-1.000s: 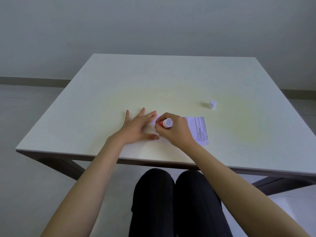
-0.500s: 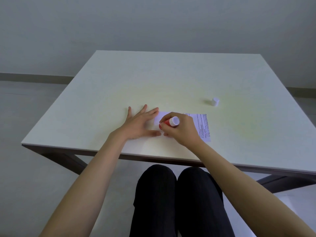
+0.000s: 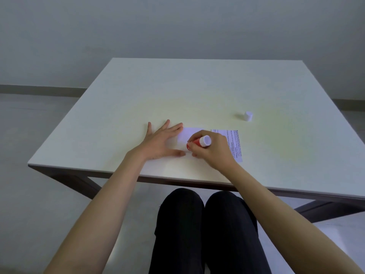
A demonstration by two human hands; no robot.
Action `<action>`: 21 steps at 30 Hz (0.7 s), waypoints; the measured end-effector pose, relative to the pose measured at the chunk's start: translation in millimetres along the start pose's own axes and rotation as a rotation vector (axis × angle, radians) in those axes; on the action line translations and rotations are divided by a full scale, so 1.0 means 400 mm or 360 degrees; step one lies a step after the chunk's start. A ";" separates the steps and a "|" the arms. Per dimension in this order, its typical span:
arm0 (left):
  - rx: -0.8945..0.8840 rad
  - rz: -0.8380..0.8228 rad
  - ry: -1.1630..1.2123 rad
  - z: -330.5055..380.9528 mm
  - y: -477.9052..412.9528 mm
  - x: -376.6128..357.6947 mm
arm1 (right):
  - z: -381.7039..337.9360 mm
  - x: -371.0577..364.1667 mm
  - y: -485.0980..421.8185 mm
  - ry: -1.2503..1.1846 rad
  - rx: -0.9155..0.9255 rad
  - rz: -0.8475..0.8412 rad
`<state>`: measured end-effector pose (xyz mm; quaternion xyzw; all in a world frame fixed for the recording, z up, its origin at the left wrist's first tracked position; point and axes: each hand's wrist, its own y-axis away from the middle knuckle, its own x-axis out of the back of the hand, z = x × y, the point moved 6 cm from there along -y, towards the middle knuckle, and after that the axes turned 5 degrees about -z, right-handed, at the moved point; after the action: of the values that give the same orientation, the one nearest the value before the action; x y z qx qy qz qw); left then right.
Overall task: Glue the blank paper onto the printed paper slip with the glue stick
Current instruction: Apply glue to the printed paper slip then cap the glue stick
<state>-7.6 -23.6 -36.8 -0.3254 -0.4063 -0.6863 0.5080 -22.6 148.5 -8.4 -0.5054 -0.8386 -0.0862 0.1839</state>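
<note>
A blank white paper [image 3: 186, 134] lies flat near the front of the table, partly under both hands. My left hand [image 3: 161, 141] rests on its left edge with fingers spread, pressing it down. My right hand [image 3: 213, 149] grips a red glue stick [image 3: 198, 142] with a white base, tilted so its tip touches the blank paper. The printed paper slip [image 3: 235, 144] lies just to the right, partly hidden by my right hand.
The white glue cap [image 3: 248, 116] stands alone on the table [image 3: 197, 91], behind and to the right of the slip. My knees in dark trousers show below the table's front edge.
The view has shifted slightly. My right hand with the glue stick has slid a little over the blank paper, and more of the paper shows above it. My left hand stays pressed down.
</note>
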 end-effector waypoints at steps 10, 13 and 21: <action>0.0009 0.0008 -0.0009 -0.001 -0.002 -0.004 | 0.022 0.045 0.024 -0.0100 -0.0085 0.0016; 0.0008 0.0012 -0.0026 -0.002 -0.004 -0.005 | 0.019 0.040 0.046 -0.0103 -0.0062 -0.0097; -0.0003 0.0021 -0.0067 -0.001 -0.004 -0.006 | 0.035 0.093 0.035 -0.0154 -0.0118 0.0051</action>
<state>-8.3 -22.7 -39.5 -0.3430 -0.4141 -0.6764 0.5034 -29.0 190.3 -6.9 -0.5288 -0.8346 -0.0897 0.1257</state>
